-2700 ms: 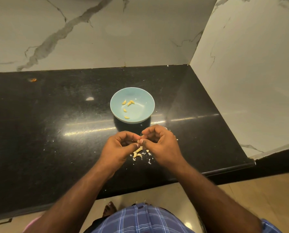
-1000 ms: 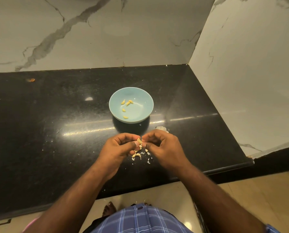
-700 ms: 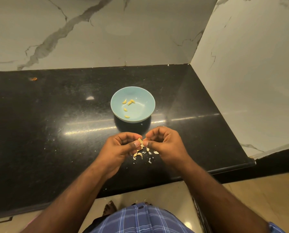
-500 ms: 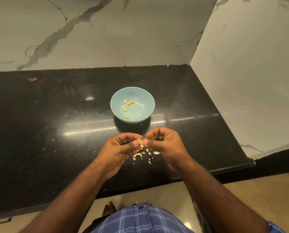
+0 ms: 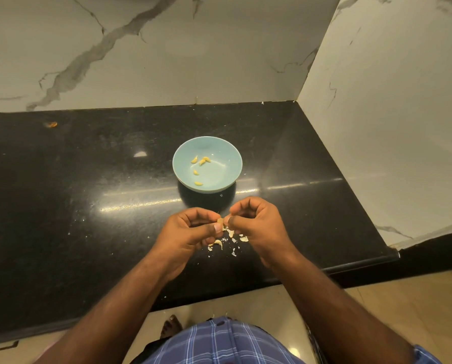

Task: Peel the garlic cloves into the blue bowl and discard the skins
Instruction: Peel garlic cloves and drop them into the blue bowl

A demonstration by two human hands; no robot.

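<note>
**Garlic clove pinched between both hands, near side of blue bowl**

Black polished table point(image 5: 62, 206), set into a corner of white marble-veined walls point(image 5: 167, 48) beyond and to the right of both hands. Pale floor point(image 5: 245, 303) and blue checked garment point(image 5: 219, 342) below the forearms, with a bare foot point(image 5: 170, 325) showing at the table's front edge.

Blue bowl point(image 5: 219, 164) upright on the table, just beyond the hands, apart from them. Five peeled cloves point(image 5: 202, 162) inside: three clustered on the far-left part of the inner wall, one nearer the middle, one close to the near rim.

Left hand point(image 5: 188, 232) and right hand point(image 5: 256, 224) raised above the table, fingers curled, thumbs facing. Garlic clove point(image 5: 220, 221) pinched between thumb and fingertips of both hands at the point of meeting. Extent of remaining skin on the clove too small to tell.

Loose skins point(image 5: 226, 243) and pale fragments scattered on the table directly beneath and between the hands. Finer specks to the left of the left hand. Small orange scrap point(image 5: 52, 124) far beyond and well left of the left hand, near the back wall.
</note>
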